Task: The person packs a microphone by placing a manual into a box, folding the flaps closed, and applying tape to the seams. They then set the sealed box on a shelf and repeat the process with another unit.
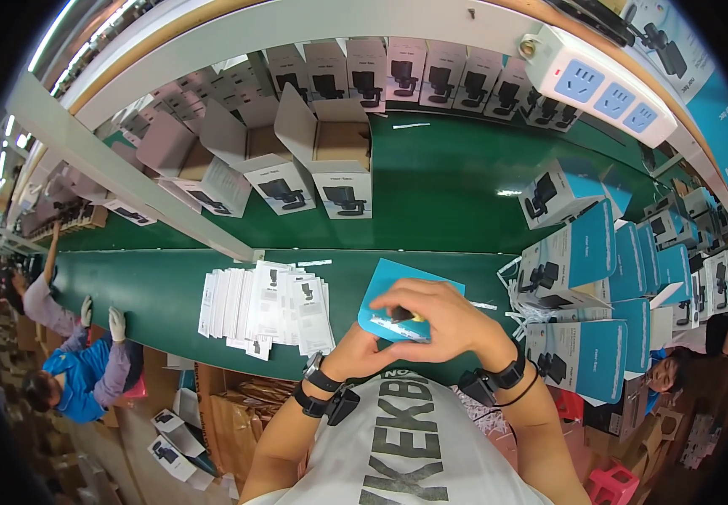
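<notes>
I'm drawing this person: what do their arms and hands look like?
The left hand and right hand wear no gloves; the forearms are sleeveless. On the left are two black bands, one carrying a boxy black device. On the right are a black band, another boxy device and a thin black cord.

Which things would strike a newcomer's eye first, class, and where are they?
Probably the left hand and right hand, close together at a bright blue carton in the centre. Next come the white leaflets on the green bench to their left, and blue-flapped cartons on the right.
</notes>
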Available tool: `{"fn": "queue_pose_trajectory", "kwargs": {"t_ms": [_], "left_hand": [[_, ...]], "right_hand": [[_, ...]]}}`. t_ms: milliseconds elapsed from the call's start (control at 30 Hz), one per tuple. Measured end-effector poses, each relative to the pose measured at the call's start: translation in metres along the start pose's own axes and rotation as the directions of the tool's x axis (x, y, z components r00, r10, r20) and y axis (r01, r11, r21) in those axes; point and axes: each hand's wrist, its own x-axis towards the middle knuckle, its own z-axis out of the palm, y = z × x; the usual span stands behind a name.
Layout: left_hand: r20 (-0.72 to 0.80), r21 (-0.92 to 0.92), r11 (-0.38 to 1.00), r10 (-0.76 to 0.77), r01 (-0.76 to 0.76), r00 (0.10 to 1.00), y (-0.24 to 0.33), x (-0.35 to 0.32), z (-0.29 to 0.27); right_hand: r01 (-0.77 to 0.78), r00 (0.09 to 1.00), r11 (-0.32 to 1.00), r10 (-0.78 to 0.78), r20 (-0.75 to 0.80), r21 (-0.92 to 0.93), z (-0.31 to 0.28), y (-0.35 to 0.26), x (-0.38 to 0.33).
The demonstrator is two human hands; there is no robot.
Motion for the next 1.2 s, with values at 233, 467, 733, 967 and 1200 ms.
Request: {"fn": "queue_pose_trajectory", "kwargs": {"t_ms": [233,467,733,967,1200], "left_hand": [[0.025,0.552,0.807,0.235,-0.209,0.972,0.001,-0.003,0.005],[-0.338,-0.010,1.000,-0.026,0.024,0.941,0.021,0.000,0.012],[-0.156,0.265,0.963,-0.008,0.050,0.988,-0.012,0.005,-0.008],[-0.271,0.549,0.825,0.331,-0.137,0.904,-0.045,0.010,0.017],[-0.184,0.730,0.655,0.466,-0.197,0.865,-0.045,0.011,0.010]], "right_hand": [[0.063,0.898,0.993,-0.102,-0.429,-0.105,-0.008,0.020,-0.021],[-0.829,0.559,0.413,0.643,-0.524,-0.378,-0.053,0.024,-0.151],[-0.387,0.787,0.913,0.255,-0.562,-0.127,0.030,0.017,-0.143],[-0.341,0.712,0.914,0.097,-0.696,-0.221,0.057,0.068,-0.151],[-0.357,0.758,0.878,0.072,-0.648,-0.320,0.060,0.072,-0.152]]}}
